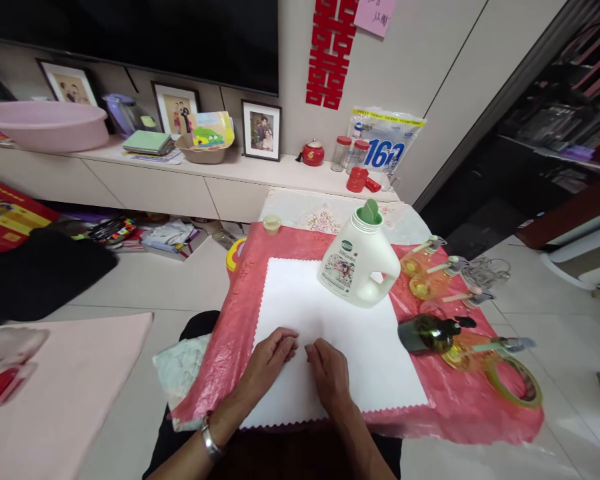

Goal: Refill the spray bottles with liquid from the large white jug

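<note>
My left hand [271, 358] rests over the white scalloped-edge mat [370, 353], its fingers curled together and nothing showing in them. Close beside it, my right hand [330, 370] is also closed, fingers bent inward, with a small gap between the two. Beyond the hands, a pale detergent jug [357, 257] stands upright on the far part of the mat. Its green pour spout [370, 212] is uncovered, and its handle faces right. A small translucent yellowish cup [271, 224] sits at the table's far left. Neither hand touches the jug.
Along the table's right side are several yellow pump bottles [420, 287], a dark green pump bottle [425, 333] lying down, and a tape roll [514, 381]. A red plastic cover [225, 360] drapes the table. Behind stands a low cabinet [240, 190] with framed photos and jars.
</note>
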### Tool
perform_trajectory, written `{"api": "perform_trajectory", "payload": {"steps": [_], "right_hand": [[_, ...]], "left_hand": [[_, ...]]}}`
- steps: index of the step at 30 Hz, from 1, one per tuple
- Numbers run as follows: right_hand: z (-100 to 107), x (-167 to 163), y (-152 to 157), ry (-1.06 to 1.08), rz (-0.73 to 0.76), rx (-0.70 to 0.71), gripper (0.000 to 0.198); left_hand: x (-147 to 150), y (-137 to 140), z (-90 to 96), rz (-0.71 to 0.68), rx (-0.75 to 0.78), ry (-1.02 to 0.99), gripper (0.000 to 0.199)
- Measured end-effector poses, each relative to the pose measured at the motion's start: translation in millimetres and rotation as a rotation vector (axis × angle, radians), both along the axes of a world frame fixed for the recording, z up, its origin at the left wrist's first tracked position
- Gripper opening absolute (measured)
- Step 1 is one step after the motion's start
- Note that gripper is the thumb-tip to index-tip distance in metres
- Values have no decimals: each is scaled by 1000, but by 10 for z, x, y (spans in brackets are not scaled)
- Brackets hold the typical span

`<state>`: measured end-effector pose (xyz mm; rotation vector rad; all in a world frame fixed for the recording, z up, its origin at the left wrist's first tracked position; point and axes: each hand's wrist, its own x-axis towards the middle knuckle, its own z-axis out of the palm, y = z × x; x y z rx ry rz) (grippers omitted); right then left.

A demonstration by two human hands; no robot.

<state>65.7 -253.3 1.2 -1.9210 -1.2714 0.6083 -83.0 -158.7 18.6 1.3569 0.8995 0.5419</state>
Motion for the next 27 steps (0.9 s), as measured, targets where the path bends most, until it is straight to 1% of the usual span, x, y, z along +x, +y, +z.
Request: {"api": "perform_trajectory", "payload": {"steps": [4, 8, 10, 12, 14, 15, 16, 18, 19, 21, 23, 24, 26, 27], "right_hand": [[4, 4, -2, 36, -4, -13, 70], [54, 33, 9, 98, -1, -21, 67], [89, 70, 22, 134, -6, -28, 64], [140, 119, 33, 167, -19, -36, 57], [226, 167, 36, 186, -36, -37, 50], [289, 184, 32, 186, -45, -28, 50], [365, 192, 23, 186, -53, -11, 54], [553, 172, -9, 133, -71, 49, 67], [657, 144, -29, 64, -86, 93, 72], [850, 67, -65, -164, -128, 191, 74], [983, -8, -78, -443, -177, 301, 70], [1017, -33, -71, -559, -206, 354, 68], [1025, -48, -37, -726, -242, 404, 65], [1008, -42, -15, -775, -246, 399, 64]], "left_hand": [[11, -1, 36, 1, 13, -1, 46], [29, -21, 68, -11, 28, 11, 41], [48, -19, 113, -17, 35, 42, 38], [76, -3, 208, -17, 24, 97, 36], [109, 18, 354, 0, 38, 156, 38], [126, 25, 435, 7, 63, 184, 41], [140, 26, 514, 8, 105, 211, 48], [158, 6, 645, -15, 238, 284, 69], [161, -16, 691, -28, 336, 328, 79], [158, -79, 748, -23, 602, 416, 91], [150, -149, 777, 16, 906, 489, 96], [147, -179, 787, 48, 1046, 523, 96], [143, -222, 800, 118, 1259, 616, 96], [141, -234, 802, 146, 1327, 669, 95]]}}
